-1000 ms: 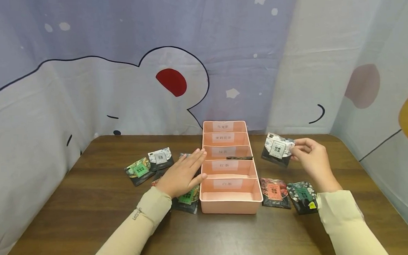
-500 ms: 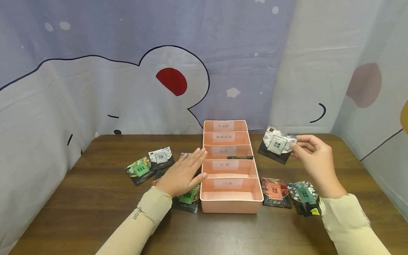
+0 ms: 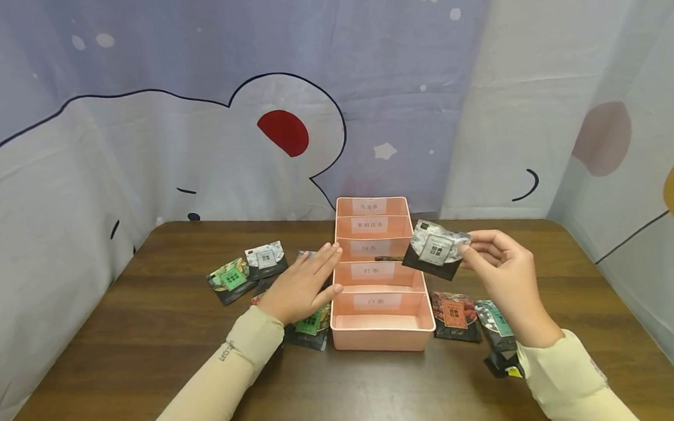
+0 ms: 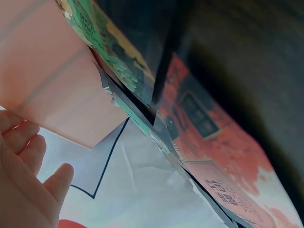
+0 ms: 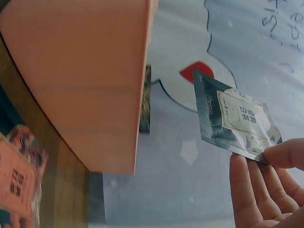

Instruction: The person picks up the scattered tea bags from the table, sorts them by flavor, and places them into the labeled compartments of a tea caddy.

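My right hand (image 3: 503,278) pinches a white-and-black tea sachet (image 3: 436,250) by its right edge between thumb and fingers. The sachet hangs in the air beside the right rim of a pink divided box (image 3: 381,340), label side showing; in the right wrist view the sachet (image 5: 240,116) is clear of the box wall. My left hand (image 3: 301,285), fingers straight, lies along the box's left side, above several sachets it partly covers. One of these is a green sachet (image 3: 310,323). A dark sachet (image 3: 386,259) stands edge-up in the box's middle compartment, partly hidden.
Left of the box lie a yellow-green sachet (image 3: 230,279) and a white sachet (image 3: 266,260). To its right are a red sachet (image 3: 456,317) and a teal floral sachet (image 3: 496,320), with a black packet (image 3: 499,364) in front. A patterned curtain (image 3: 389,106) backs the table.
My right hand first lifted the white sachet slightly, then brought it left and down toward the box. Near my right sleeve, the black packet slid toward me from the teal sachet. My left hand stayed put.
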A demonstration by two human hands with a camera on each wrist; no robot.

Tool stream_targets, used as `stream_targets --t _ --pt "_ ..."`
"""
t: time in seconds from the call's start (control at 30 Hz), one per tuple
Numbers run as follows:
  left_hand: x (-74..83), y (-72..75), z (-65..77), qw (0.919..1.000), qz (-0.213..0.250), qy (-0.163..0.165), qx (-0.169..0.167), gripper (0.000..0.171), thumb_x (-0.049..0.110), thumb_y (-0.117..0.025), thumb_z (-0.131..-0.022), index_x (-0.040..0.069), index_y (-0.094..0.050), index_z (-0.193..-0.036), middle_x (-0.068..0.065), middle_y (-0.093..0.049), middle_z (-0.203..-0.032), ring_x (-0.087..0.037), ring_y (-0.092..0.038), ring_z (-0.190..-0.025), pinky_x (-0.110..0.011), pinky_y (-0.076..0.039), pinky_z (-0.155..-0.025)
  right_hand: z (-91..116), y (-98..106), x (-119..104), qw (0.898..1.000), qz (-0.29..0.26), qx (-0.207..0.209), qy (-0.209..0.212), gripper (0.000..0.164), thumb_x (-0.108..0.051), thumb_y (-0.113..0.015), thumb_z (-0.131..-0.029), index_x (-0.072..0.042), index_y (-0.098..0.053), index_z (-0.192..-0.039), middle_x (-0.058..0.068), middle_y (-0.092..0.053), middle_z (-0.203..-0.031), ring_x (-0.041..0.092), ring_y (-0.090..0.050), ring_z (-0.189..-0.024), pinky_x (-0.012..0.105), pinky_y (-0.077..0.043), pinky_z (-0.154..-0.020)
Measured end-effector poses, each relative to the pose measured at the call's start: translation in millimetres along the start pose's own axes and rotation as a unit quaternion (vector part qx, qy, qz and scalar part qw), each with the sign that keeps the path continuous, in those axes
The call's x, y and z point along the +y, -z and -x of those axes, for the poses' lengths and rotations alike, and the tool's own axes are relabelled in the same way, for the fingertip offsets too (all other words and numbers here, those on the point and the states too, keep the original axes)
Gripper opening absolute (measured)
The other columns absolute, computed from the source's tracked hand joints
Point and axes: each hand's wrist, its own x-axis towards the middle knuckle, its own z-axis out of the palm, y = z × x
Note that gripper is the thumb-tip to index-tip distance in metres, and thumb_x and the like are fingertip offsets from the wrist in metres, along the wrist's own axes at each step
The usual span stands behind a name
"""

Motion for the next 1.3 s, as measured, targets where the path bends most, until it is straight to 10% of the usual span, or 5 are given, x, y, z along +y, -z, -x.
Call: stream_targets --t 0.6,1.3 --pt "1.3 0.7 1.5 1.0 0.004 0.004 -0.003 0.071 0.049 -0.042 -0.106 0.008 -0.023 -0.162 -0.005 -0.021 -0.168 -0.021 -0.017 -0.155 -0.051 -0.02 -0.123 29.5 -27.9 7.0 0.993 0.026 -0.09 0.065 0.017 0.009 -0.069 -0.09 0.004 -0.067 -0.106 0.009 -0.071 -0.089 0.009 -0.07 -0.076 0.025 -0.061 -0.067" --pt "0.5 -1.5 0.8 1.0 0.008 0.0 0.006 0.071 0.048 -0.042 -0.107 0.008 -0.024 -0.161 -0.006 -0.022 -0.167 -0.02 -0.017 -0.155 -0.05 -0.022 -0.123 45.4 -21.4 31.8 0.955 0.109 -0.156 0.227 0.032 0.016 -0.072 -0.081 -0.008 -0.071 -0.101 0.001 -0.073 -0.085 0.006 -0.069 -0.073 0.017 -0.057 -0.063"
